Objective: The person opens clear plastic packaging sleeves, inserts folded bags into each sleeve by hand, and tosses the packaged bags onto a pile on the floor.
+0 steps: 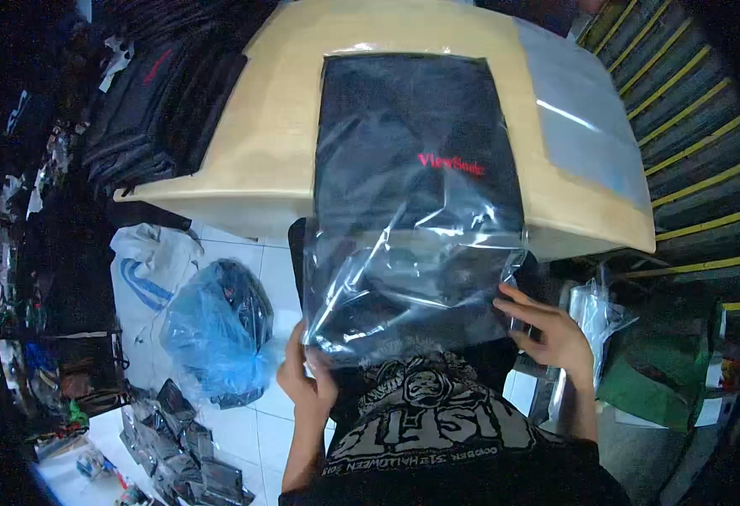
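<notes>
A clear plastic bag (404, 312) holds a folded black fabric item (404, 110) with red "ViewSonic" lettering. Its far part lies on the table, while the loose near end hangs over the front edge towards my shirt. My left hand (307, 371) is closed on the near left corner of the bag, thumb on top. At the bag's right edge is my right hand (551, 333), fingers partly spread, with the plastic between fingers and thumb.
The cream table (269, 126) has a clear plastic stack (589, 118) on its right. Dark folded fabric (168, 110) is piled at left. Blue plastic bag (218, 337) and several small black packets (176, 447) lie on the tiled floor. Right stands a yellow-edged slatted structure (699, 135).
</notes>
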Available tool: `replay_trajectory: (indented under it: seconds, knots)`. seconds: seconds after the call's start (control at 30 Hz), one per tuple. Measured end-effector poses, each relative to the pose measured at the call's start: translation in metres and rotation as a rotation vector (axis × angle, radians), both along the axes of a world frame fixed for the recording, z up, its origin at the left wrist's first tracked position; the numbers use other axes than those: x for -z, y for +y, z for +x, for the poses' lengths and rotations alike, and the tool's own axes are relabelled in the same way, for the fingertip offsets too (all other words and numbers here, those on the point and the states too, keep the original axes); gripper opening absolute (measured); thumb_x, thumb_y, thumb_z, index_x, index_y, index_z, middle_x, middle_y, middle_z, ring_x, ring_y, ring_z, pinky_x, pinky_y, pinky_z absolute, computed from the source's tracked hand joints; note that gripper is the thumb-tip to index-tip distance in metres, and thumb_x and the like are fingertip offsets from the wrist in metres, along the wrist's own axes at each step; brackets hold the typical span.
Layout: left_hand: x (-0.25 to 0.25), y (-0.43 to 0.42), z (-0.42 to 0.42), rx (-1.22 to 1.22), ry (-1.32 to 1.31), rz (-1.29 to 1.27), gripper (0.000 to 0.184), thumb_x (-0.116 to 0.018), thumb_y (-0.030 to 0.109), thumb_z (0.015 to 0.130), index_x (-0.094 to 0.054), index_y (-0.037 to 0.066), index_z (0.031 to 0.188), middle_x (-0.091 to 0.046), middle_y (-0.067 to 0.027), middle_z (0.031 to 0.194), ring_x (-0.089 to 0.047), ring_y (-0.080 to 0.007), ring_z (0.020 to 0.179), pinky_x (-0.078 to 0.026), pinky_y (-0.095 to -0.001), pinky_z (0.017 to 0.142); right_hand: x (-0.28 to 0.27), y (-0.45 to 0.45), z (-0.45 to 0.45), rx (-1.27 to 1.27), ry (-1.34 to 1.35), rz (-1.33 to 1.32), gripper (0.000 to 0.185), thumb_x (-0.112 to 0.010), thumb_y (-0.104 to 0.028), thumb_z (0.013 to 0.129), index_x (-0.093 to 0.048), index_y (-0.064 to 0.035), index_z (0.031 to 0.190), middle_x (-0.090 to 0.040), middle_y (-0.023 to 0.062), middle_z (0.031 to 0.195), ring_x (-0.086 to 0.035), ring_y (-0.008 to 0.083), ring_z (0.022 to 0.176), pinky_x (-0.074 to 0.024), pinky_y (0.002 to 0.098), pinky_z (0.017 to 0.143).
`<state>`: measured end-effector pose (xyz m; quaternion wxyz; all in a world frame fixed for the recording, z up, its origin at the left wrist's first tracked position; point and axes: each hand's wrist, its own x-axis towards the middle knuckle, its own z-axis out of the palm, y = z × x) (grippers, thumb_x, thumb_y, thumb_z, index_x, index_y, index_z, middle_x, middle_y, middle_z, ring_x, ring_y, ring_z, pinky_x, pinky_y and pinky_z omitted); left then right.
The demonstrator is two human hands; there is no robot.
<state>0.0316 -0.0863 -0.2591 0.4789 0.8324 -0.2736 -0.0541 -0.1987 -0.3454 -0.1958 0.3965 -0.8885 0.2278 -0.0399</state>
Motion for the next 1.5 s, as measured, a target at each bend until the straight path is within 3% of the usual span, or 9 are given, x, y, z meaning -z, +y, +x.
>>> replay_trajectory:
  seconds: [0.1, 0.2, 0.4, 0.53, 0.77, 1.07, 1.23, 1.3, 1.5]
  knots:
    - [-0.027, 0.014, 0.024, 0.474, -0.065, 0.521, 0.055, -0.067, 0.023, 0.076, -0.053, 0.005, 0.126, -0.061, -0.0161, 0.070, -0.060, -0.0322, 0.061, -0.047, -0.0370, 0.058, -0.022, -0.016, -0.006, 0.064, 0.082, 0.165, 0.037, -0.070, -0.014, 0.077, -0.063, -0.0054, 0.113, -0.062, 0.0155, 0.114, -0.068, 0.0250, 0.088, -0.0534, 0.0312, 0.075]
    - [-0.045, 0.017, 0.075, 0.578, -0.056, 0.400, 0.039, -0.065, 0.016, 0.077, -0.060, 0.004, 0.114, -0.064, -0.0158, 0.076, -0.063, -0.0331, 0.067, -0.048, -0.0363, 0.063, -0.039, -0.034, 0.010, 0.400, -0.024, -0.033, 0.031, -0.069, -0.013, 0.078, -0.066, -0.0012, 0.106, -0.070, 0.0119, 0.083, -0.069, 0.0190, 0.080, -0.0516, 0.0291, 0.076]
    - [-0.104, -0.218, 0.141, 0.455, -0.645, -0.160, 0.035, -0.056, 0.023, 0.088, -0.059, 0.001, 0.115, -0.061, -0.0208, 0.111, -0.059, -0.0351, 0.103, -0.045, -0.0388, 0.091, -0.042, -0.142, 0.186, 0.264, -0.378, -0.445, 0.051, -0.054, -0.040, 0.089, -0.051, -0.0076, 0.129, -0.046, 0.0219, 0.135, -0.044, 0.0353, 0.126, -0.0364, 0.0379, 0.103]
    - [-0.059, -0.347, 0.193, 0.373, -0.778, 0.326, 0.050, -0.042, 0.043, 0.092, -0.050, 0.011, 0.130, -0.046, -0.0211, 0.135, -0.043, -0.0342, 0.126, -0.034, -0.0460, 0.103, 0.016, -0.210, 0.256, 0.419, 0.008, -0.620, 0.062, -0.044, -0.054, 0.089, -0.046, -0.0137, 0.135, -0.036, 0.0162, 0.144, -0.030, 0.0325, 0.135, -0.0287, 0.0478, 0.108]
    - [-0.039, -0.349, 0.196, 0.350, -0.572, 0.471, 0.054, -0.036, 0.048, 0.093, -0.050, 0.013, 0.131, -0.049, -0.0142, 0.134, -0.040, -0.0297, 0.129, -0.024, -0.0433, 0.109, 0.028, -0.213, 0.257, 0.476, 0.098, -0.631, 0.066, -0.039, -0.061, 0.087, -0.045, -0.0169, 0.136, -0.037, 0.0099, 0.144, -0.031, 0.0253, 0.136, -0.0288, 0.0490, 0.107]
    - [-0.076, -0.258, 0.164, 0.424, -0.695, -0.009, 0.052, -0.054, 0.032, 0.090, -0.045, 0.003, 0.133, -0.038, -0.0285, 0.139, -0.037, -0.0423, 0.129, -0.028, -0.0447, 0.107, -0.019, -0.133, 0.162, 0.287, -0.280, -0.450, 0.051, -0.058, -0.033, 0.088, -0.050, -0.0035, 0.129, -0.046, 0.0255, 0.131, -0.045, 0.0332, 0.122, -0.0348, 0.0379, 0.102]
    - [-0.071, -0.135, 0.104, 0.127, 0.086, 0.011, 0.050, -0.061, 0.015, 0.086, -0.045, 0.001, 0.132, -0.058, -0.0188, 0.118, -0.060, -0.0259, 0.101, -0.046, -0.0330, 0.088, -0.005, -0.041, 0.079, 0.881, -0.231, -0.167, 0.030, -0.067, -0.018, 0.085, -0.062, 0.0018, 0.107, -0.065, 0.0115, 0.079, -0.062, 0.0143, 0.067, -0.0497, 0.0249, 0.065]
    - [-0.051, -0.121, 0.086, 0.049, 0.470, -0.159, 0.048, -0.067, 0.012, 0.083, -0.050, -0.003, 0.125, -0.062, -0.0115, 0.099, -0.058, -0.0117, 0.079, -0.046, -0.0238, 0.070, 0.019, -0.031, 0.068, 0.952, -0.387, 0.255, 0.027, -0.068, -0.015, 0.085, -0.061, 0.0042, 0.103, -0.063, 0.0067, 0.076, -0.059, 0.0132, 0.066, -0.0499, 0.0244, 0.064]
    - [-0.044, -0.104, 0.108, 0.266, 1.007, 0.030, 0.033, -0.071, 0.011, 0.082, -0.057, -0.008, 0.105, -0.068, -0.0105, 0.088, -0.063, -0.0135, 0.079, -0.048, -0.0236, 0.071, 0.022, -0.047, 0.049, 0.781, -0.389, 0.995, 0.016, -0.069, -0.015, 0.085, -0.060, -0.0022, 0.087, -0.063, 0.0072, 0.078, -0.060, 0.0122, 0.068, -0.0466, 0.0229, 0.058]
